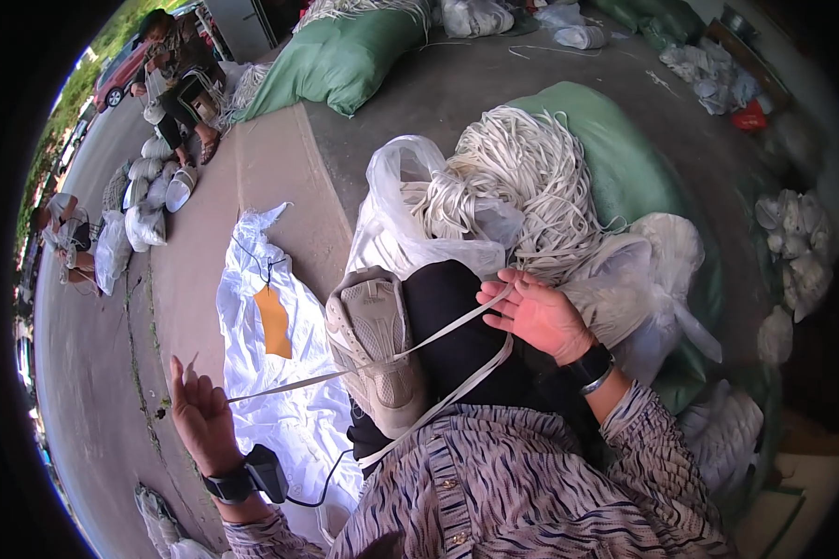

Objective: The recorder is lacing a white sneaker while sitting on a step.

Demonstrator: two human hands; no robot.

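A beige mesh shoe (pixel 371 326) lies on my lap, against my dark trousers. One pale flat shoelace (pixel 452 324) crosses over it and is drawn out to both sides. Off to the left, my left hand (pixel 200 415) is closed on one stretch of the lace, and a short end sticks up by its fingers. My right hand (pixel 543 319), palm up, pinches the lace at the thumb and fingertips, the other fingers loosely extended. From there the lace loops back down across my lap, below the shoe.
Ahead lies a big heap of pale laces (pixel 522 177) beside a clear plastic bag (pixel 387 214) and a green sack (pixel 615 149). A white sheet (pixel 284 401) with an orange patch is spread at left. Two people sit farther off at left, near bagged shoes (pixel 145 226).
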